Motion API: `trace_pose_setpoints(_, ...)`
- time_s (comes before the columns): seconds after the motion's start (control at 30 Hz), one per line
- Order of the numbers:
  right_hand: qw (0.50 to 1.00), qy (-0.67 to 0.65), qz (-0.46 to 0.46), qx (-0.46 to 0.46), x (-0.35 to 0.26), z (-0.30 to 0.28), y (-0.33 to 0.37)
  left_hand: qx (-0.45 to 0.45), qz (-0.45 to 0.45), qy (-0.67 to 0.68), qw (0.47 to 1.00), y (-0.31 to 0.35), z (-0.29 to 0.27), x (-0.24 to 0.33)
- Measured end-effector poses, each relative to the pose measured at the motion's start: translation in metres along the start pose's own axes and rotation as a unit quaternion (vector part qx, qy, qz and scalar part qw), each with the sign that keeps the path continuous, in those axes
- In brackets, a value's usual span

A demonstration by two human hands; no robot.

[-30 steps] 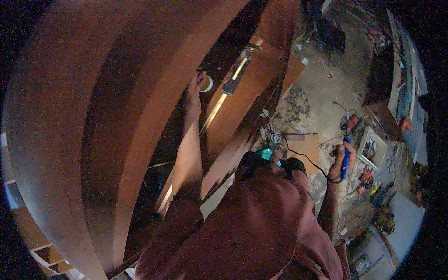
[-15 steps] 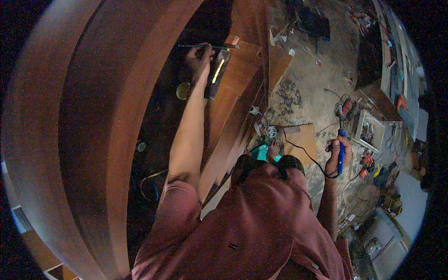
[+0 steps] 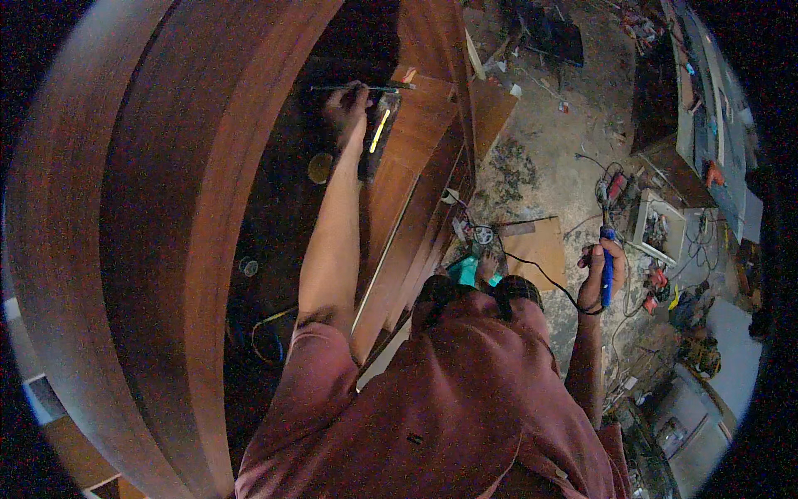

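In my right hand (image 3: pixel 602 270) is a blue-handled soldering iron (image 3: pixel 608 268), its metal shaft pointing away from me. A black cord runs from the handle's near end. My left arm stretches far into the dark inside of a brown wooden cabinet (image 3: pixel 416 125). There the fingers of my left hand (image 3: pixel 349 106) are curled at a thin dark rod (image 3: pixel 386 87) that lies crosswise, one end reaching over the wood. Shadow hides part of that grip. Just right of the hand shows a bright yellow strip (image 3: pixel 380 131).
Curved brown panels (image 3: pixel 166 208) rise on my left. A brown board (image 3: pixel 536 249) lies on the stained floor near my feet. To the right are a red tool (image 3: pixel 615 185), a white tray (image 3: pixel 659 229) of small items and loose cables. A dark flat object (image 3: pixel 555 41) lies far off.
The whole view has shifted slightly, so the cabinet and my left hand appear a little further left. Both hands keep the same hold.
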State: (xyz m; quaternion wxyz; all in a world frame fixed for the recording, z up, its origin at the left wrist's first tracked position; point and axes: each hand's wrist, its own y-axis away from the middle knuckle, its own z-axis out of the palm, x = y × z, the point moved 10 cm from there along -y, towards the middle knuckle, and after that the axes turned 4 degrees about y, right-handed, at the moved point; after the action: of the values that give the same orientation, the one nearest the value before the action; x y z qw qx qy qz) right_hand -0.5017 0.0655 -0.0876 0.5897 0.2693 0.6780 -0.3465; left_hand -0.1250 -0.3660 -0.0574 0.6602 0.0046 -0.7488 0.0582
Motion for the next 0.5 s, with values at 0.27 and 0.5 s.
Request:
trace_pose_setpoints(0.27,1.000,-0.006,0.014,0.004,0.0063,-0.0032,-0.0008,0.011,-0.024,0.030,0.999,0.0021,-0.0035,-0.0050)
trace_pose_setpoints(0.5,1.000,0.005,0.002,0.004,0.0014,-0.0025,-0.0030,0.018,-0.038,0.004,0.999,0.0018,-0.0073,-0.0057)
